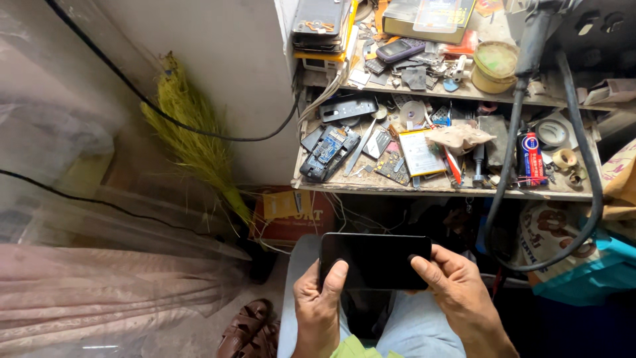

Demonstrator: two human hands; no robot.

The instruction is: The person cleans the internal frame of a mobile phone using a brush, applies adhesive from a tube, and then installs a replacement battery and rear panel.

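Both hands grip my black phone (pixel 375 260) crosswise: left hand (pixel 318 301) clasps its left end, right hand (pixel 450 282) its right.

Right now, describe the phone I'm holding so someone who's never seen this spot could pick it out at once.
Start at the cluttered wooden shelf against the wall, then look straight below it to the person's lap. There the left hand and right hand grip the two ends of a flat black rectangular phone lying sideways. Unlike the opened, dismantled phones on the shelf, it is whole, with a dark, blank, glossy screen.
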